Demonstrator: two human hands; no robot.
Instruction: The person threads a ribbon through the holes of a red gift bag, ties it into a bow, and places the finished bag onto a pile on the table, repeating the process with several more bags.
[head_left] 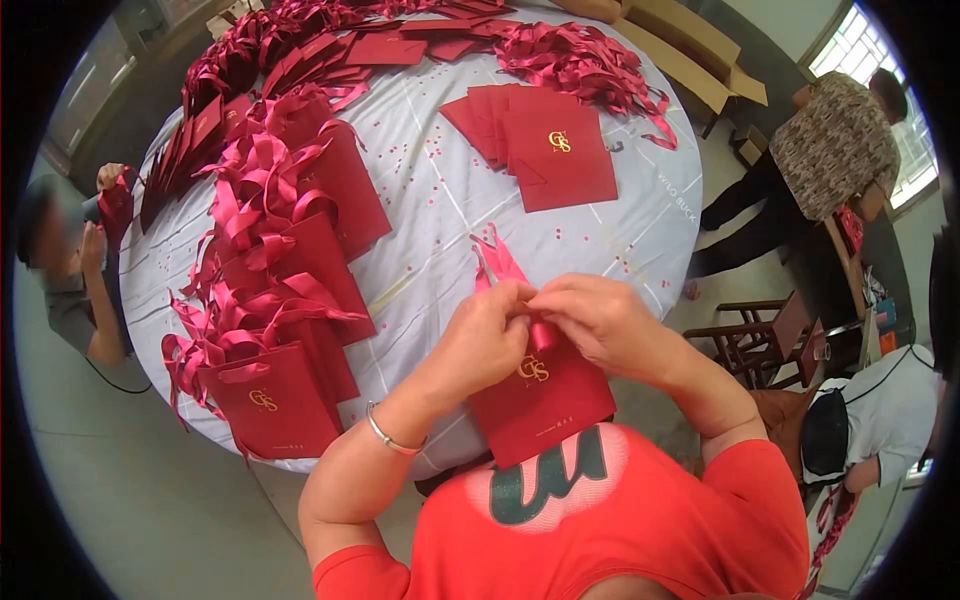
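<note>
Now | left hand (488, 338) and right hand (603, 322) both pinched closed on ribbon (497, 260) at top edge of bag (545, 402) | bag lower centre, at bench (430, 200) edge | flat bags (560, 150) upper centre | ribboned bags (275, 300) left.

Head camera, steeply down, close

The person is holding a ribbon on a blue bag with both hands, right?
No, the bag is red, not blue; the head view shows it. The left hand and right hand do hold a ribbon at its top.
</note>
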